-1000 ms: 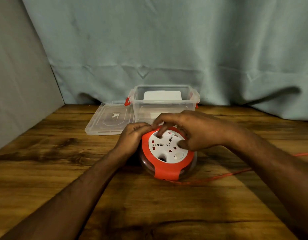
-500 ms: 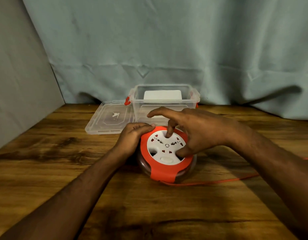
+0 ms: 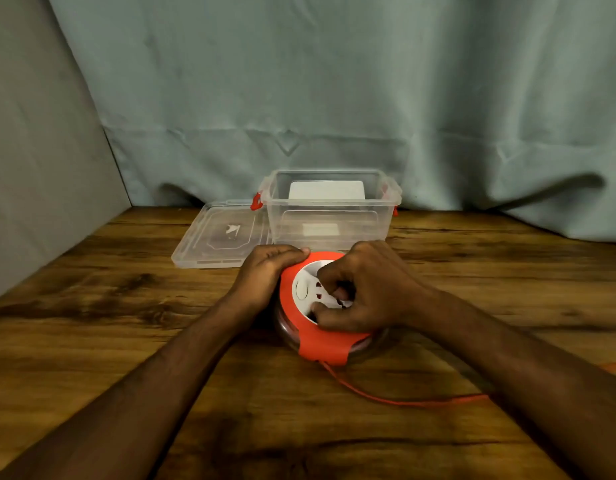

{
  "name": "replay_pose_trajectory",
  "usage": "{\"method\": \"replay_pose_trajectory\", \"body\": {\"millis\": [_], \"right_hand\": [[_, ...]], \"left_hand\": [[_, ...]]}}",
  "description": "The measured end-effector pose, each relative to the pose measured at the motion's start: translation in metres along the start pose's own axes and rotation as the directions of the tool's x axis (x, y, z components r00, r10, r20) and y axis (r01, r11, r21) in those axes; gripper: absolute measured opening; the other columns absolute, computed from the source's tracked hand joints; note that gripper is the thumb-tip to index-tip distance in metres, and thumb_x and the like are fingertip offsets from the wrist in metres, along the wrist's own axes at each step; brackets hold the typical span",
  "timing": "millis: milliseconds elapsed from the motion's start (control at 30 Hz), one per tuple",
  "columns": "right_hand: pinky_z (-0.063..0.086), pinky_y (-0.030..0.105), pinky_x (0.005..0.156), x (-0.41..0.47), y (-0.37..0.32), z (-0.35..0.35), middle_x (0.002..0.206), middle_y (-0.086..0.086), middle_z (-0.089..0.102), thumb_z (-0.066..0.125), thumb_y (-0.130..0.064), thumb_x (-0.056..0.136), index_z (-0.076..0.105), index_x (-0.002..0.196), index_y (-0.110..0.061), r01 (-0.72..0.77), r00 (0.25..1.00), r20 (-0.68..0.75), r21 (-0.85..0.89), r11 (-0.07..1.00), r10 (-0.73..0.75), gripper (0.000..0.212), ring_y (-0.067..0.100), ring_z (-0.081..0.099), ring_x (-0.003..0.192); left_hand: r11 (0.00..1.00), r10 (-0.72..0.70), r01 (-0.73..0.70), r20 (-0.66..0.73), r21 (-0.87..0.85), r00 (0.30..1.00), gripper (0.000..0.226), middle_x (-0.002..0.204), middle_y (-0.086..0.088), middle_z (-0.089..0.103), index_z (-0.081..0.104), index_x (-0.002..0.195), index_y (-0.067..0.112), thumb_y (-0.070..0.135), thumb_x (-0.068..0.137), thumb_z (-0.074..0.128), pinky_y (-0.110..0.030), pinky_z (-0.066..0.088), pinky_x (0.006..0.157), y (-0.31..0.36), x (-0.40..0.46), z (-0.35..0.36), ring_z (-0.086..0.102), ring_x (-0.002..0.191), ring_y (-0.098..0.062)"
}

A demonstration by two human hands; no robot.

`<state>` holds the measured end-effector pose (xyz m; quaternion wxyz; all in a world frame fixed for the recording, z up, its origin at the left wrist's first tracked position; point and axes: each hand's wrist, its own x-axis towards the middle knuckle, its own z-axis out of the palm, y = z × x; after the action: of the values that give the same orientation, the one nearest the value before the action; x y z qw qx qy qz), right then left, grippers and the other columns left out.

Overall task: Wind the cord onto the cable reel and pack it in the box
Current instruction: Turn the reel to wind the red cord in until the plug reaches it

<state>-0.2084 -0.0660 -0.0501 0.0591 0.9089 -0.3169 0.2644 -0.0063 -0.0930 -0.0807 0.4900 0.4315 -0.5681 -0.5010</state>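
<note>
A round cable reel (image 3: 318,342) with an orange rim and a white socket face lies flat on the wooden table. My left hand (image 3: 266,277) grips its upper left rim. My right hand (image 3: 367,294) lies over the socket face, fingers curled into the white hub. An orange cord (image 3: 396,400) leaves the reel's front edge and runs right, passing under my right forearm. Behind the reel stands a clear plastic box (image 3: 329,211) with orange latches, open at the top.
The box's clear lid (image 3: 218,235) lies flat to the left of the box. A white object (image 3: 325,190) shows through the box's back wall. Grey-blue cloth hangs behind the table and a grey panel stands on the left.
My right hand has swung round on the socket face and its fingers have curled into the hub. The white face has turned; its oval button now sits at the left. The cord has shifted.
</note>
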Motion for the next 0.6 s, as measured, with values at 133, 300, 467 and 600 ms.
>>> {"method": "replay_pose_trajectory", "body": {"millis": [133,300,467,600], "right_hand": [[0.03,0.022,0.05,-0.002,0.003,-0.006,0.044,-0.011,0.044,0.084,-0.046,0.08,0.05,0.054,-0.023,-0.035,0.999,-0.02,0.086,0.996,0.037,0.048,0.01,0.045,0.042],[0.04,0.023,0.054,-0.001,0.006,-0.021,0.066,-0.014,0.063,0.078,-0.024,0.081,0.066,0.088,-0.023,-0.026,0.99,-0.137,0.128,0.991,0.043,0.014,0.003,0.053,0.054],[0.055,0.04,0.082,-0.007,0.01,-0.019,0.109,-0.013,0.058,0.067,-0.029,0.075,0.067,0.12,-0.038,-0.192,0.967,0.194,0.142,0.971,0.163,0.046,0.009,0.058,0.099],[0.052,0.039,0.1,-0.014,0.008,-0.024,0.119,-0.01,0.055,0.067,-0.025,0.074,0.062,0.134,-0.044,-0.291,0.93,0.306,0.273,0.917,0.204,0.063,0.009,0.054,0.12]], "left_hand": [[1.0,0.007,-0.007,-0.005,0.023,1.0,0.028,0.09,-0.025,0.079,0.08,0.089,0.003,0.022,0.1,0.063,-0.037,0.062,0.071,0.0,0.001,0.0,0.076,0.075,-0.033],[0.998,0.003,-0.001,-0.026,0.059,1.0,0.031,0.09,-0.028,0.078,0.079,0.092,-0.001,0.027,0.098,0.066,-0.049,0.062,0.08,-0.004,0.001,-0.001,0.075,0.084,-0.049],[0.997,0.009,-0.008,-0.01,0.079,1.0,0.032,0.085,-0.024,0.079,0.08,0.089,0.0,0.027,0.098,0.067,-0.038,0.06,0.07,-0.003,0.0,-0.001,0.075,0.074,-0.038],[0.998,0.021,-0.021,-0.001,0.064,1.0,0.031,0.085,-0.028,0.078,0.08,0.086,0.0,0.026,0.098,0.068,-0.038,0.059,0.071,-0.003,0.0,0.0,0.073,0.071,-0.036]]}}
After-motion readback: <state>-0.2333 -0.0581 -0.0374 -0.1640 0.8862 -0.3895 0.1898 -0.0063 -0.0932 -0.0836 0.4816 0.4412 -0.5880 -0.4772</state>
